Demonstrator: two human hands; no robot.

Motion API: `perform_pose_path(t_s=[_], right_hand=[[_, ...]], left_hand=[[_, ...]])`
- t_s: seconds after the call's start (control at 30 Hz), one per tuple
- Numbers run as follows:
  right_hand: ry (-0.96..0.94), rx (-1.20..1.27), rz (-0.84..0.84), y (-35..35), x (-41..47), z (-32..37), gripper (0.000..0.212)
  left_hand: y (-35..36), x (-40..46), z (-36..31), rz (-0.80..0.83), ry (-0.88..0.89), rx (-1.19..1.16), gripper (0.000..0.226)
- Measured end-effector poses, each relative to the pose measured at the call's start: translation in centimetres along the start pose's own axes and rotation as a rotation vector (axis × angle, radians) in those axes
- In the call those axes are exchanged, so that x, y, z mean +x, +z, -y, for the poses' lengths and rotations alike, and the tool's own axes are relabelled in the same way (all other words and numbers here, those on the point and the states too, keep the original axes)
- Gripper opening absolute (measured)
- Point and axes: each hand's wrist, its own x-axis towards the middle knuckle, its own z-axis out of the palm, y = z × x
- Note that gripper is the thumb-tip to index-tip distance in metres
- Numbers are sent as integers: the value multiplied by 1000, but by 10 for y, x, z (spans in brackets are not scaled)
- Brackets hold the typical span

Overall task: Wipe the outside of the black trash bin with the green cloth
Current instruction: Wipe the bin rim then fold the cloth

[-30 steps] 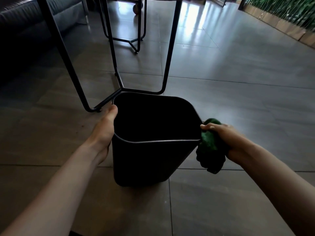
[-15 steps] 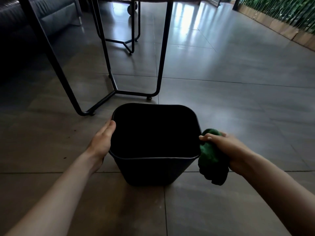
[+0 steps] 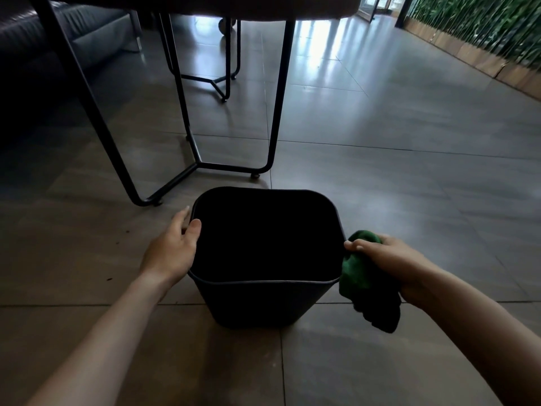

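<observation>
On the tiled floor (image 3: 380, 200), just in front of the table's black metal legs (image 3: 187, 118), stands the black trash bin (image 3: 257, 300), its left rim gripped by the left hand (image 3: 172, 250) while the right hand (image 3: 392, 262) clutches the bunched green cloth (image 3: 360, 276) against the bin's right side.

The floor (image 3: 395, 186) is laid in large grey-brown tiles with thin dark joints, and it shines with pale window light far behind the black trash bin (image 3: 257, 303). The bin stands upright on a tile, its base just beyond a joint that crosses from left to right. Behind and to the left of the bin a black metal table frame (image 3: 187, 168) rests on the floor on small feet. Further behind it stands a second, similar frame (image 3: 222, 83). Far left of the bin sits a dark sofa (image 3: 58, 39).
</observation>
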Motion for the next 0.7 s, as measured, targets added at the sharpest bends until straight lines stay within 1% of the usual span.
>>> perform_pose_path(t_s=[0.07, 0.13, 0.2, 0.27, 0.3, 0.37, 0.4, 0.43, 0.47, 0.57, 0.6, 0.67, 0.7], right_hand=[[-44, -75, -127, -6, -3, 13, 28], [-86, -109, -251, -10, -9, 32, 45], [-165, -31, -266, -3, -18, 55, 48], [-249, 118, -169, 18, -29, 76, 41], [-265, 237, -66, 33, -34, 84, 36], [-219, 493, 153, 61, -47, 96, 29], [-186, 579, 220, 72, -52, 99, 29], [-167, 608, 254, 78, -54, 101, 32], [-163, 605, 270, 79, -56, 102, 36], [-214, 450, 277, 65, -52, 96, 40], [-227, 389, 261, 57, -49, 92, 39], [-226, 369, 268, 40, -45, 84, 37], [-226, 373, 311, 35, -43, 80, 37]], left_hand=[[-2, -4, -6, -79, 83, 75, 57], [-3, -12, -20, -161, 266, 57, 61], [0, -23, -43, -152, 425, -47, 68], [6, -37, -66, -25, 518, -131, 82], [11, -45, -76, 66, 541, -158, 91], [23, -58, -92, 232, 582, -252, 111], [29, -63, -97, 269, 596, -319, 116], [32, -65, -100, 256, 612, -368, 114], [32, -66, -101, 209, 632, -386, 105], [21, -60, -99, -4, 688, -256, 55], [17, -58, -97, -48, 691, -213, 45], [13, -57, -94, -94, 690, -161, 42], [13, -57, -93, -105, 684, -151, 43]])
